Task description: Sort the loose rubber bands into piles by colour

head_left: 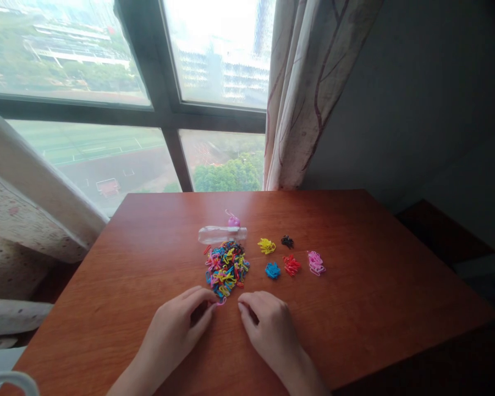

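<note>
Pinching a pink band point(222, 301) in the left hand point(177, 319) by the mixed pile point(227, 268), can't tell if gripping anything in the curled right hand point(270, 316), tbh could easily lose the band back in there from a sloppy pinch.

The worktop point(375, 286) was reddish brown with streaky wood grain. In from its far edge, a bottle point(214, 235) was colourless and clear, a small piece point(234, 221) purple. Nearer the near edge, the heap point(227, 267) mixed pink, yellow, blue, red and black; one loop point(222, 301) was pink. Rightward, single-coloured clusters were yellow point(266, 246), black point(287, 241), blue point(273, 270), red point(291, 265) and pink point(315, 263). Behind the far edge, a pale curtain point(309, 82) bore reddish-brown branches.
</note>
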The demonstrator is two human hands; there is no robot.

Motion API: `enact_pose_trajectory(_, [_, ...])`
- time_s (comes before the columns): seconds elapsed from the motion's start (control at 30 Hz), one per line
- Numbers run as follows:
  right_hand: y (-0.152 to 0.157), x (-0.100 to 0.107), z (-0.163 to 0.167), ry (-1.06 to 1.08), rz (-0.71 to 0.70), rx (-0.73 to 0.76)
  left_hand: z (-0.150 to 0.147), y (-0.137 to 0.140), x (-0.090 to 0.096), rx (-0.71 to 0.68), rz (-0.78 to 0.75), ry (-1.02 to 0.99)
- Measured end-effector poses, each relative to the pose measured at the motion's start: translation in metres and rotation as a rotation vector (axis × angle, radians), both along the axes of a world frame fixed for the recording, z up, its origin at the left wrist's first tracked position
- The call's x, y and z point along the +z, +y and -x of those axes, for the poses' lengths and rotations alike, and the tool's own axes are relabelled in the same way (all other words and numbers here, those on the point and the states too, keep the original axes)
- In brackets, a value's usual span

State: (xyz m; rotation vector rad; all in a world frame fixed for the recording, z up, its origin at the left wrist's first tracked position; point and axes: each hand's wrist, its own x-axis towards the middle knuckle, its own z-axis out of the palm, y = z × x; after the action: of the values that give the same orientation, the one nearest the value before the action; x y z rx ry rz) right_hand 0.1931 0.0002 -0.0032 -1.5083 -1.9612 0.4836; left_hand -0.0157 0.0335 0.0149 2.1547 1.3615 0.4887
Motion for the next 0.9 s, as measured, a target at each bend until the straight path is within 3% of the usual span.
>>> enact_pose_trajectory(0.2, [0.002, -0.001, 0.001, -0.011, -0.002, 0.012, -0.027, 0.015, 0.026, -0.076, -0.076, -0.018])
enact_pose_trajectory(0.4, [0.004, -0.005, 0.000, -0.173, 0.062, -0.061, -0.110, 0.049, 0.061, -0.331, -0.201, 0.143])
enact_pose_trajectory(0.63, [0.003, 0.000, 0.002, -0.184, 0.118, -0.078, -0.196, 0.089, 0.045, -0.488, -0.237, 0.205])
enact_pose_trajectory(0.77, [0.005, 0.000, 0.001, -0.134, 0.135, -0.060, -0.219, 0.098, 0.034, -0.526, -0.241, 0.231])
enact_pose_trajectory(0.9, [0.005, 0.000, 0.000, -0.101, 0.146, -0.073, -0.223, 0.100, 0.034, -0.524, -0.238, 0.235])
